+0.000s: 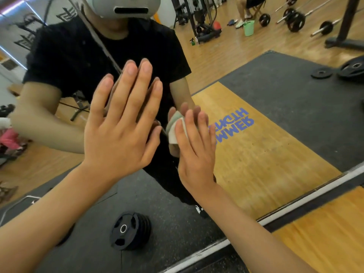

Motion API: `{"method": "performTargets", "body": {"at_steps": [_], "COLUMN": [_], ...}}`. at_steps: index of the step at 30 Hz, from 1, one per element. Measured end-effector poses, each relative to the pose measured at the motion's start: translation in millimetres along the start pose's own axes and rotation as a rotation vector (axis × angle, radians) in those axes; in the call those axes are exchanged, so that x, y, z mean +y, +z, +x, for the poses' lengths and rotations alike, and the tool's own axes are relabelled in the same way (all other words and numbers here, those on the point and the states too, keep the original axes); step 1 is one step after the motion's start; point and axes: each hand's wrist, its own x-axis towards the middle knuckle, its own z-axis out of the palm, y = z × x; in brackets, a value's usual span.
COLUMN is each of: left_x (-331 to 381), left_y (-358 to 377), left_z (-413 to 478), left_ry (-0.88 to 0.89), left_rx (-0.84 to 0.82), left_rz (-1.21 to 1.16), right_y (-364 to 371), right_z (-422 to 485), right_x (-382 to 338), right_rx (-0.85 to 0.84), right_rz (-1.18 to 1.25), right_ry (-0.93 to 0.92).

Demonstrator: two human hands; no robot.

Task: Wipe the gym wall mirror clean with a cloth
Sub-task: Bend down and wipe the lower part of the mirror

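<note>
The wall mirror (275, 115) is touched by both hands. The left hand (120, 131) is spread flat against the glass, fingers straight, with nothing held. Just beside it, the right hand (195, 152) is laid with straight fingers over a folded pale cloth (175, 133), seemingly pressed to the glass.

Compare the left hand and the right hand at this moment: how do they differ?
1. The left hand lies bare against the mirror; the right hand presses a folded cloth to the glass.
2. The left hand sits higher with its fingers spread; the right hand sits lower with its fingers closer together.
Both hands have straight fingers and face the glass palm first.
</note>
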Motion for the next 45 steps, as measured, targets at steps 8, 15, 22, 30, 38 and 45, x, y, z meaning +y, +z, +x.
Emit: {"method": "performTargets", "body": {"at_steps": [8, 15, 22, 30, 38, 45], "left_x": [1.0, 1.2, 2.3, 1.9, 1.9, 0.1], "left_y": [0.7, 2.9, 2.3, -0.6, -0.3, -0.9], "left_z": [0.9, 0.4, -2.5, -0.8, -2.1, -0.5], "left_ry": [-0.006, -0.019, -0.018, -0.026, -0.033, -0.035], "left_rx": [-0.005, 0.01, -0.019, -0.021, -0.022, -0.017], "left_rz": [0.046, 0.042, 0.059, -0.002, -0.006, -0.008], "right_y": [-13.9, -9.5, -21.7, -19.9, -21.2, -12.2], "right_z": [-47.6, 41.7, -28.0, 40.6, 25.0, 19.4], "right_x": [33.8, 7.7, 26.7, 1.8, -3.2, 15.0], "right_rx": [-0.145, 0.017, -0.101, -0.061, -0.103, -0.057], "right_rz": [-0.068, 0.023, -0.09, 0.018, 0.0, 0.007], "right_ry": [0.019, 0.006, 0.107, -0.016, 0.093, -0.018]}}
